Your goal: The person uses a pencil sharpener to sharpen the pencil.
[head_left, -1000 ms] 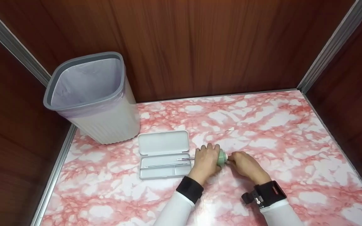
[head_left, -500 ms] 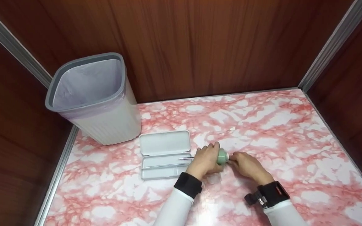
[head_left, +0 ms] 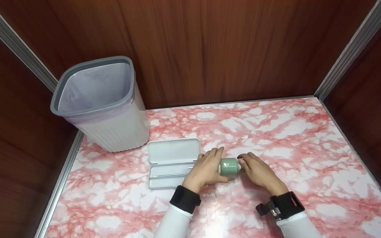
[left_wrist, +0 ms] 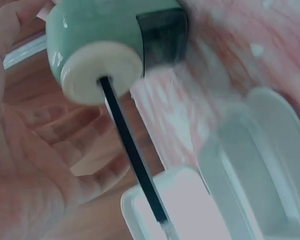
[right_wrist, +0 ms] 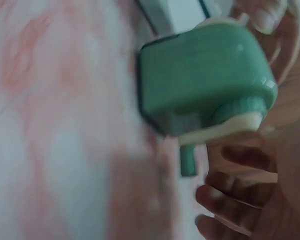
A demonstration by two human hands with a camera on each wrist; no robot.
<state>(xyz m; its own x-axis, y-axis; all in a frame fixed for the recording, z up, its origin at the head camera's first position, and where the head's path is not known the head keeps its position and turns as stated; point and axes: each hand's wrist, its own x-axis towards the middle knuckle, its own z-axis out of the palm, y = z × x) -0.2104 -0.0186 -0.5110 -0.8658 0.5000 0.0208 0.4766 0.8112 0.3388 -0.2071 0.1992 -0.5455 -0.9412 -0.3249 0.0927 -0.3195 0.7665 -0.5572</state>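
Observation:
A green pencil sharpener (head_left: 228, 167) with a cream crank (right_wrist: 217, 132) and a green crank knob (right_wrist: 188, 161) lies between both hands. A dark pencil (left_wrist: 132, 150) sticks out of its cream front, the far end pale and blurred. My left hand (head_left: 207, 168) is around that front end, its fingers extended and spread; in the left wrist view there is a gap between palm and pencil. My right hand (head_left: 258, 170) is beside the crank end, fingers loosely bent and apart from the knob in the right wrist view. Thumb contact there cannot be made out.
An opened pale pencil case (head_left: 174, 150) with a divided lower tray lies left of my left hand. Behind it at the left stands a lined waste bin (head_left: 121, 132). Wood panels (head_left: 227, 49) border the pink marbled tabletop (head_left: 276, 125).
My left hand has slid left along the sharpener and its fingers have spread, uncovering more of the green body. The sharpener has shifted slightly left. My right fingers have loosened at the crank.

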